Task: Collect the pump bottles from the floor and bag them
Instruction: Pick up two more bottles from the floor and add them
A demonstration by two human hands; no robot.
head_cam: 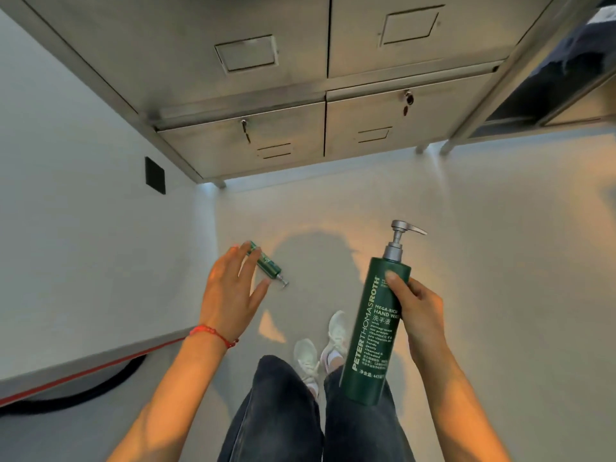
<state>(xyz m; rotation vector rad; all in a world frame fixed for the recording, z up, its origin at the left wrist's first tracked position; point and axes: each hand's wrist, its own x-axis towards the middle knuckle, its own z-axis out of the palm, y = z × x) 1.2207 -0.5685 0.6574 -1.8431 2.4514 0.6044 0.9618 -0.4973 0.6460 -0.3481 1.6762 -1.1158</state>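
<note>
Head view, looking down past dark trousers and pale trainers (pixel 316 348) to a light, smooth floor (pixel 483 261). Right hand (pixel 420 315) wrapped around the tall dark-green cylindrical pump bottle (pixel 370 331), thumb pressed on the upper body; bottle held upright and slightly tilted, well clear of the floor, grey metal-look pump head (pixel 401 233) uppermost. Left hand (pixel 230 291) spread, fingers apart, nothing grasped, reaching toward the small dark-green pump bottle (pixel 266 263) lying on its side on the floor at centre left, nozzle end pointing right and near. Fingertips overlapping the small bottle's far end in the picture; actual contact possibly not yet made, not resolvable from this angle. No bag visible in frame.

Step in hand, as judged: pick-up of the second bottle. Best done by closing fingers and thumb across the body rather than the slim pump end, since a smooth round shell lying flat likely rolls under a sideways nudge. Large bottle best kept upright meanwhile, grip off the pump.

Surfaces: both bottles glossy, rigid-looking, with pale printed lettering. Brushed grey metal cabinet (pixel 300 95) with keyed drawers at far side; plain pale wall (pixel 83 161) at left; red cord bracelet (pixel 213 333) on left wrist.
</note>
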